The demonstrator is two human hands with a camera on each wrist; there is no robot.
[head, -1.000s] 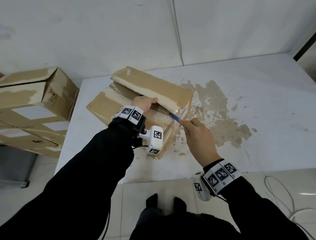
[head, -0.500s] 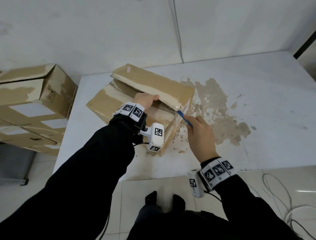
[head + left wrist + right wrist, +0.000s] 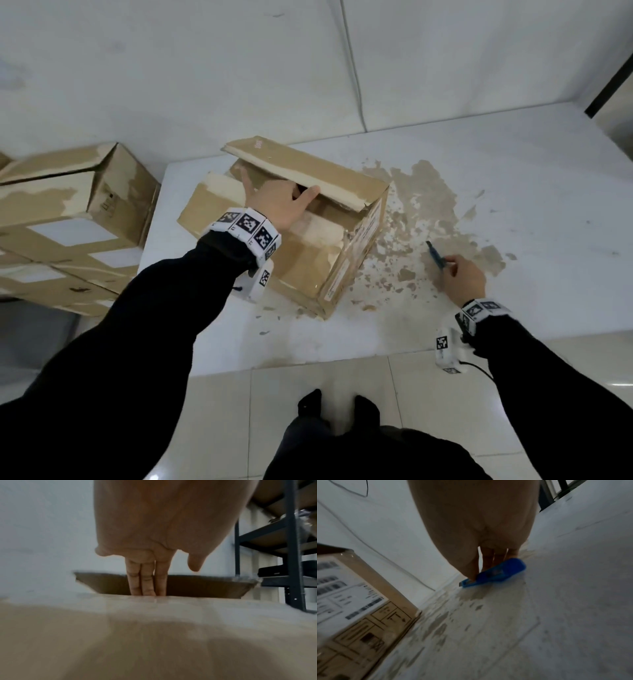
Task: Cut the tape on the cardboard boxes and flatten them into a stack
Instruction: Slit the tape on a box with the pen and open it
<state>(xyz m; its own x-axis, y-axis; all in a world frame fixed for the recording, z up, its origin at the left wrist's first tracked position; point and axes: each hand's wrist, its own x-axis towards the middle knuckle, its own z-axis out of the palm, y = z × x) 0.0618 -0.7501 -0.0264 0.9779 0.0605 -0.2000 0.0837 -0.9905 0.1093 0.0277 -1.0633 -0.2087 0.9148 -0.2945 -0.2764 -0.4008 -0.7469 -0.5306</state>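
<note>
A taped cardboard box (image 3: 308,260) lies on the white table (image 3: 513,192), its shipping label facing right (image 3: 359,601). My left hand (image 3: 281,202) reaches into the gap at the top. Its straight fingers (image 3: 145,580) press against the inner face of the raised far flap (image 3: 308,168), and the thumb lies at that flap's edge. My right hand (image 3: 462,277) is to the right of the box, apart from it. It pinches a blue utility knife (image 3: 435,255), held low at the tabletop (image 3: 496,573) with the tip pointing away from me.
More cardboard boxes (image 3: 61,219) are piled left of the table. Brown torn-paper residue (image 3: 428,205) covers the table beside the box. A cable (image 3: 352,68) runs down the wall. A dark metal shelf (image 3: 291,547) stands beyond the box. The table's front edge is near my feet.
My right hand has pulled the knife away from the box's corner, moving right and down to the table. The far flap now stands higher over my left hand.
</note>
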